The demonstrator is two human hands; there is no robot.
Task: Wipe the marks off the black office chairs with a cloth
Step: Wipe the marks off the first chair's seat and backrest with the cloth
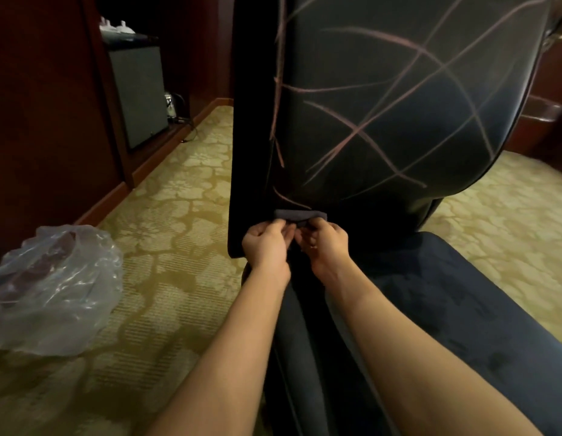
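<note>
Patterned carpet (166, 247) covers the floor, a clear plastic bag (53, 287) lying at the near left. Ahead, the left hand (267, 243) and right hand (325, 243) each pinch a folded dark cloth (300, 215) against the black chair back (399, 105), just under its pink marks (352, 133).

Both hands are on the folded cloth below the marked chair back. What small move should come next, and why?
Probably lift the cloth onto the lowest pink mark just above it. The left hand and right hand pinch it folded, and the chair back looks unwiped, lines all over.
</note>
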